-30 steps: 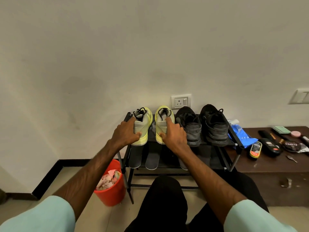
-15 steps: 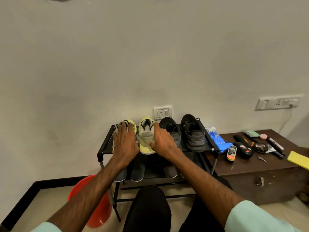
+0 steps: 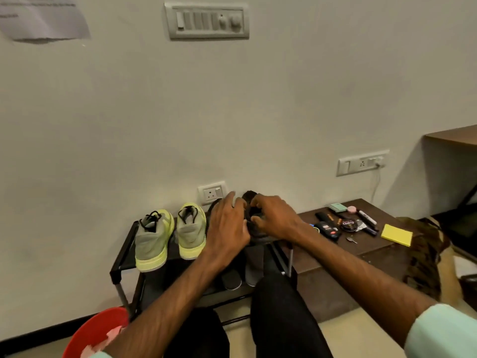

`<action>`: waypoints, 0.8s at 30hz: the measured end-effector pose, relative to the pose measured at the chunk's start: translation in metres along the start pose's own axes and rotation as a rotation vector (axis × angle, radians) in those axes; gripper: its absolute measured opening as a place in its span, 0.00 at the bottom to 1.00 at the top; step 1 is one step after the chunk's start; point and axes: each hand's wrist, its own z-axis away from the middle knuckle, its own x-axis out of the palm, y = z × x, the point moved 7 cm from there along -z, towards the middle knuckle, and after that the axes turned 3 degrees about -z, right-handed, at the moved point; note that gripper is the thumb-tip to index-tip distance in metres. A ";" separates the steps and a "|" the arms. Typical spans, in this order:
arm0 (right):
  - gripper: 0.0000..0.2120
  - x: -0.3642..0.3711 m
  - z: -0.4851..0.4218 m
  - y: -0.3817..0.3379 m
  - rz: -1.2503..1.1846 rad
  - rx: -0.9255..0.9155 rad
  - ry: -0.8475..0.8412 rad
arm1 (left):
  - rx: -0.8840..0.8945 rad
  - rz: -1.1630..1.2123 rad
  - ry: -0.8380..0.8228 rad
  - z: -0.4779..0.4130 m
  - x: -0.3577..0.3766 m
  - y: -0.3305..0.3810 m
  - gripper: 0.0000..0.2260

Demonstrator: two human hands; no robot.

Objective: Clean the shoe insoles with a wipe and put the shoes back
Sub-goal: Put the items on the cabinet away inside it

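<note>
Two yellow-green shoes (image 3: 153, 239) (image 3: 191, 229) stand heel-out on the top shelf of the black rack (image 3: 123, 254). To their right sit two black shoes, mostly covered by my hands. My left hand (image 3: 228, 223) lies over the left black shoe with its fingers stretched toward the wall. Beside it, my right hand (image 3: 275, 218) grips the heel of the right black shoe (image 3: 258, 235), fingers and thumb curled round it. Dark insoles (image 3: 231, 280) lie on the lower shelf, partly behind my knee.
A red bucket (image 3: 95, 332) with used wipes stands on the floor at lower left. Right of the rack, a low wooden table (image 3: 335, 257) holds a polish tin (image 3: 348, 224), bottles, markers and a yellow pad (image 3: 396, 235). The wall is right behind the rack.
Both hands have left the yellow-green shoes and moved right onto the black pair. The view has risen and shifted to the right.
</note>
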 end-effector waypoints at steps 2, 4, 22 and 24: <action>0.11 -0.016 0.011 0.038 -0.025 0.053 0.021 | 0.067 0.032 -0.013 -0.002 0.014 0.035 0.17; 0.06 -0.027 0.028 0.074 -0.086 0.107 0.067 | 0.125 0.072 -0.059 0.000 0.033 0.067 0.16; 0.06 0.146 0.199 0.417 -0.344 0.950 -0.047 | 0.200 0.225 -0.726 0.039 0.350 0.236 0.09; 0.04 0.154 0.197 0.442 -0.337 0.996 0.035 | 0.178 0.225 -0.753 0.042 0.377 0.234 0.08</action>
